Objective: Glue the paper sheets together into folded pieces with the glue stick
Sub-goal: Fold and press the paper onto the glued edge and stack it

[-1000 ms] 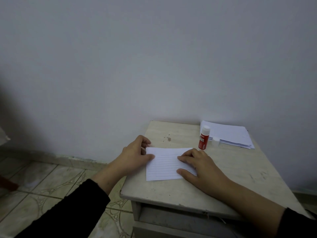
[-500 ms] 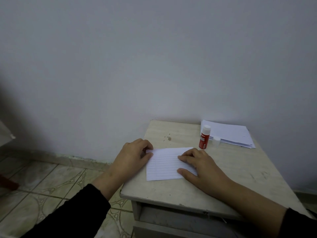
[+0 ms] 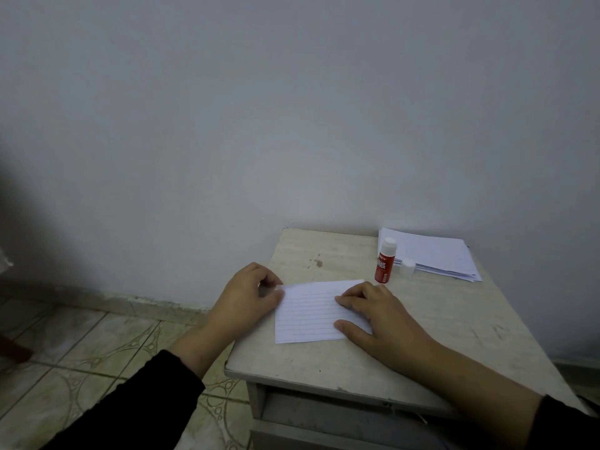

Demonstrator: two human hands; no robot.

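Note:
A folded lined white paper (image 3: 308,315) lies flat on the small beige table (image 3: 448,323). My left hand (image 3: 248,295) touches its left edge with the thumb against the upper left corner, fingers curled loosely. My right hand (image 3: 383,316) lies flat on the paper's right part, fingers straight, pressing it down. A red glue stick (image 3: 384,261) stands upright just beyond the right hand, uncapped, with its clear cap (image 3: 407,267) beside it. A stack of white paper sheets (image 3: 431,253) sits at the table's far right corner.
The table stands against a plain pale wall (image 3: 292,108). Its front has an open drawer slot (image 3: 324,414). To the left, below the table edge, lies a patterned tiled floor (image 3: 97,345).
My left hand has slid slightly along the paper's left edge, fingers curling in a little. The right hand stays pressed on the paper. Nothing else moved.

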